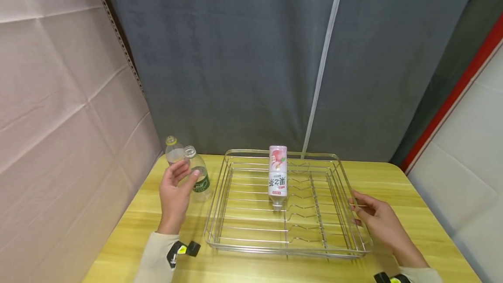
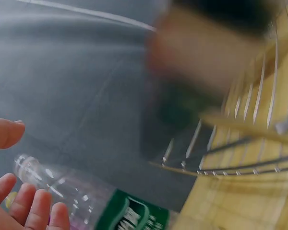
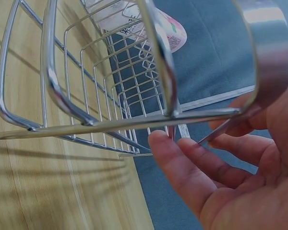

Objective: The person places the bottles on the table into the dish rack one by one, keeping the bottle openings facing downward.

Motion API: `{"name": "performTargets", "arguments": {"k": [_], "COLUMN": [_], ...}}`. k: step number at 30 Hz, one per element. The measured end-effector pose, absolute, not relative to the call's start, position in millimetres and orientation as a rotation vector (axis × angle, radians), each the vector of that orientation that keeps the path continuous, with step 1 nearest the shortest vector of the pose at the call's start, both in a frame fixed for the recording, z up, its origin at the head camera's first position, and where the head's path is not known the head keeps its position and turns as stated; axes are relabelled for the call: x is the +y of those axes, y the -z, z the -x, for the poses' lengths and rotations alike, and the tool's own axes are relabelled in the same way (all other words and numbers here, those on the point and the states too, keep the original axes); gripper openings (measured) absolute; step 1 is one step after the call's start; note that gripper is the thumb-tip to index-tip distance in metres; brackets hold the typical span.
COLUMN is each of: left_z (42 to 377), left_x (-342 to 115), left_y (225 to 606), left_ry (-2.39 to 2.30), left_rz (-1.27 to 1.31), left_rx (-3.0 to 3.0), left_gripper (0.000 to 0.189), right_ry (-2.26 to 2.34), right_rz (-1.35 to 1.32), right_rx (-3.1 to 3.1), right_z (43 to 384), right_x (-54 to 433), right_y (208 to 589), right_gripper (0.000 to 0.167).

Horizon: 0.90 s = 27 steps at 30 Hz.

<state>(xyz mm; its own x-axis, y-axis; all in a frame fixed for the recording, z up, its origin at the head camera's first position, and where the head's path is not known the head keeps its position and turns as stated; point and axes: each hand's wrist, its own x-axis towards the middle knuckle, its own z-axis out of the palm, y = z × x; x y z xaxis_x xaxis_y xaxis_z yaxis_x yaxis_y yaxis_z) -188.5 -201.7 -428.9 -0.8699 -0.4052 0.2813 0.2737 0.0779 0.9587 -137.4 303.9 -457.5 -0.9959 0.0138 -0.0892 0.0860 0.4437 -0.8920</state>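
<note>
Evidently, the person's right grip (image 1: pixel 377 217) is holding the wire rack (image 3: pixel 120 125) by its side rim, the bent fingers nearly closing on the metal band. The left grip (image 1: pixel 175 193) is hanging half open with its thumb spread away from the curving fingers, and it is holding nothing. A black strap (image 1: pixel 173 254) is circling the sleeve just below that left grip. Right beside the left grip's fingers, a clear bottle with a green label (image 1: pixel 202 183) is standing upright; I can't tell whether the fingertips are touching it. Between the two grips, the rack is resting on the yellow wooden counter (image 1: pixel 125 243). Inside the rack, well to the left of the right grip, a pink-and-white bottle (image 1: pixel 278 171) is lying with its neck pointing toward the person and its base reaching over the far rim. Just beyond the left grip, a second clear bottle, yellow-capped (image 1: pixel 174 154), is standing partly behind the green-labelled one. Farther past both grips, a dark grey curtain (image 1: pixel 235 64) is hanging behind the counter.
</note>
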Motion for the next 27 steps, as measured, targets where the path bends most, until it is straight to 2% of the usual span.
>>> {"name": "performTargets", "arguments": {"k": [16, 27], "left_z": [200, 208], "left_x": [-213, -208], "left_y": [457, 479], "left_ry": [1.748, 1.655], "left_rz": [-0.256, -0.307], "left_rx": [-1.892, -1.950], "left_gripper": [0.061, 0.076], "right_ry": [1.639, 1.629], "right_rz": [-0.075, -0.064], "right_rx": [2.601, 2.619], "right_z": [137, 137], "right_x": [304, 306], "right_y": [459, 462], "right_gripper": [0.057, 0.057]}}
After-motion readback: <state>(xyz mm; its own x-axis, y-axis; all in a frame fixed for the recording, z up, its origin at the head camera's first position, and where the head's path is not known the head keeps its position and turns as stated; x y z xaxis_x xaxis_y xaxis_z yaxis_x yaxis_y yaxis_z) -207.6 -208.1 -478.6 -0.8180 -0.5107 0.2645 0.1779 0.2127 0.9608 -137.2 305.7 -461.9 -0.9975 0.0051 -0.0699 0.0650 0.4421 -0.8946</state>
